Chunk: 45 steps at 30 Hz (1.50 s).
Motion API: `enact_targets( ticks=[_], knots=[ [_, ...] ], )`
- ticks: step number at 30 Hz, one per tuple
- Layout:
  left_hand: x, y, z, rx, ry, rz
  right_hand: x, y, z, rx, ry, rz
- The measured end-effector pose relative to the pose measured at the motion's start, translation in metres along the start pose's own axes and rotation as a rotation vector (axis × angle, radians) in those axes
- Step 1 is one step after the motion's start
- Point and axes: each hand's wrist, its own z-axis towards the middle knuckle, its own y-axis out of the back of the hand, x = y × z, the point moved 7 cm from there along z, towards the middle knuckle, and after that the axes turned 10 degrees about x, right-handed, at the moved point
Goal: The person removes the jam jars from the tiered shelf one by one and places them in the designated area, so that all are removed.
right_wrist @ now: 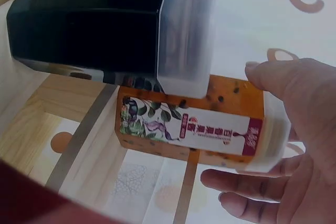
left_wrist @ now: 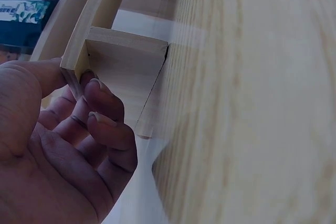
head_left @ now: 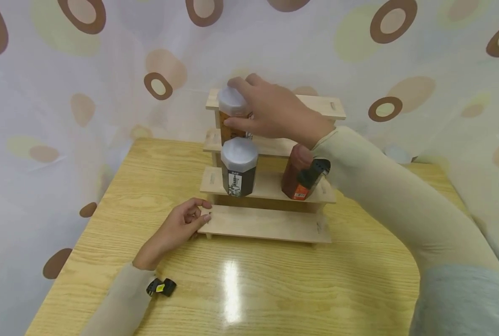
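Note:
My right hand (head_left: 274, 109) is around the white lid of an orange jar of passion fruit jam (right_wrist: 210, 124), which stands upright at the left end of a stepped wooden rack (head_left: 266, 223). In the head view the thumb lies across the jar's front and the fingers reach over the lid. A dark jar (head_left: 238, 179) with a white lid stands one step lower, in front of it, hiding its base. My left hand (head_left: 182, 221) pinches the left end of the lowest shelf between thumb and fingers; the left wrist view shows fingertips under the board (left_wrist: 76, 64).
A dark red jar (head_left: 290, 179) stands at the right of the second shelf, partly covered by the right wrist camera (head_left: 314, 172). The rack rests on a wood-grain table (head_left: 274, 284). Behind hangs a pale sheet (head_left: 283, 51) with brown circles.

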Motion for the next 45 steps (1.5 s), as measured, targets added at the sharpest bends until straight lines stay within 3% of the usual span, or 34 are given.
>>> enact_targets(
  ticks=[11,18,37,45],
  knots=[
    [-0.001,0.001,0.000,0.001,-0.008,0.009,0.008,-0.001,0.015,0.006,-0.006,-0.056],
    [-0.004,0.001,0.001,-0.007,-0.013,0.010,0.003,0.004,0.018,-0.004,-0.031,-0.002],
    [-0.006,-0.001,0.000,-0.002,-0.015,0.010,-0.014,0.038,-0.003,-0.087,-0.102,0.025],
    [-0.008,-0.002,0.000,-0.005,-0.027,0.011,-0.022,0.050,-0.017,-0.166,-0.086,0.053]
  ],
)
